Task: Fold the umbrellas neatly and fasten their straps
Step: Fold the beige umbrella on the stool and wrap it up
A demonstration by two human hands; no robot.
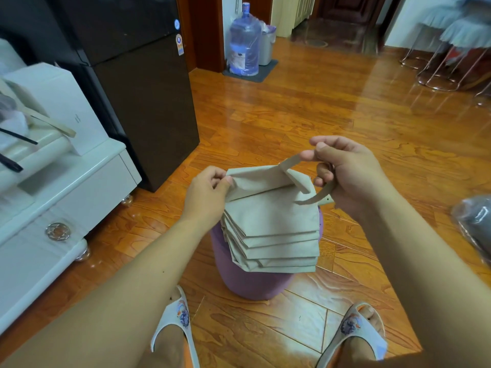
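A polished wooden floor (305, 115) fills most of the frame, with a dark refrigerator (138, 83) at upper left and a white cabinet (66, 181) running down the left edge; a blue water jug (244, 41) stands at upper centre, and 2 slippered feet show at the bottom. At lower centre a purple stool (239, 280) sits partly hidden under the beige umbrella (271, 224), whose canopy panels are stacked in flat, overlapping pleats, roughly 5 edges showing, with its long axis running from the top of the stack down toward the person. The left hand (207, 192) pinches the upper left corner of the top pleat, fingers curled and clamped on the cloth. The right hand (350, 171), at centre right, holds the strap (316, 195): thumb and forefinger are pressed together on the part that rises from the top of the canopy, and the curled lower fingers grip the free end, which carries a small fastener patch and hangs just right of the pleats. The strap therefore lies to the right of the bundle, in the right hand and well apart from the left, so the right hand is the one placed to carry it round. I judge that the pleats must first be rolled about the long axis, since the strap crosses that axis and the stack looks too wide and flat to wrap yet
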